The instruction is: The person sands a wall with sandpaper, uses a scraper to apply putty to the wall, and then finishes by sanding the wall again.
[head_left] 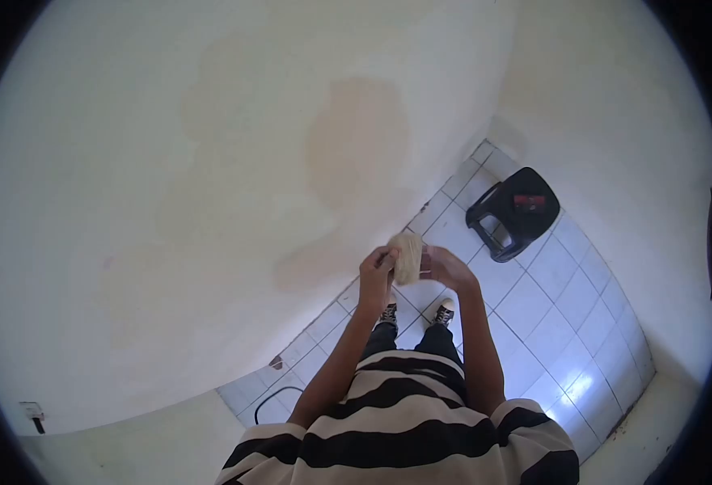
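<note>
In front of my body, over the tiled floor, my left hand grips a beige bundle by its left side, thumb and fingers closed on it. The bundle looks wound, with fine lines along its surface, like a roll of string; its exact kind is not clear. At its right side is my right hand, bent inward at the wrist. Its fingers are smeared by motion and partly hidden, so their hold on the bundle does not show.
A black plastic stool stands on the tiled floor to the right, bearing a small red-and-black box. A stained pale wall rises close on the left. Near it lie a black cable and, higher up, a wall socket with a plug.
</note>
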`<state>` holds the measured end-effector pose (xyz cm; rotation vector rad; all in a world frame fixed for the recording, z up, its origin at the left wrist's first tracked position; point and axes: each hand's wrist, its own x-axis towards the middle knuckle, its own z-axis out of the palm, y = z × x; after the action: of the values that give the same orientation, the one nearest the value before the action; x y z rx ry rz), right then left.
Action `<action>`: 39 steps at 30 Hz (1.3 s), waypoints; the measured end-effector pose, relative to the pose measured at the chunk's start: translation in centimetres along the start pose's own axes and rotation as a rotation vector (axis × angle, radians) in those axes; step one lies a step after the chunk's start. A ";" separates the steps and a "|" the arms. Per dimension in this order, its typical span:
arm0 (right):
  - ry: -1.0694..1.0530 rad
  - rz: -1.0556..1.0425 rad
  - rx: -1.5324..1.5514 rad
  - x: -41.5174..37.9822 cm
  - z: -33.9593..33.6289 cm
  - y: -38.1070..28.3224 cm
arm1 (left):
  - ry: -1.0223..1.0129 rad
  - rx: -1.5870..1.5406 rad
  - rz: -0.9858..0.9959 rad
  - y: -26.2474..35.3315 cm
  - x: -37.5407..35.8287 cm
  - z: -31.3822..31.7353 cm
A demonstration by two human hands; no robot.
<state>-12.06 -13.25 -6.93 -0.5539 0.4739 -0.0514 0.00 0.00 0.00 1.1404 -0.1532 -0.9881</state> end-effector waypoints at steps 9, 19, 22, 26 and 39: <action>0.046 -0.138 0.310 5.6 -3.9 7.1 | -0.479 2.104 0.717 1.6 5.0 -6.6; 0.528 -0.509 0.141 16.8 -9.8 11.3 | -0.806 3.367 1.020 5.8 14.8 -18.1; 0.684 -0.585 0.190 19.1 -9.7 16.6 | -0.850 3.392 1.075 0.5 16.4 -20.1; 0.818 -0.643 0.460 21.4 -9.9 22.3 | -0.841 3.449 1.045 -7.0 22.1 -23.5; 1.107 -0.422 0.369 22.3 -19.9 33.8 | -1.422 3.113 0.429 -21.8 33.3 -30.0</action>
<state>-3.76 1.89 -48.65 -0.2053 1.3802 -0.8654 23.92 -4.79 -43.45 -0.8940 1.7741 -0.0218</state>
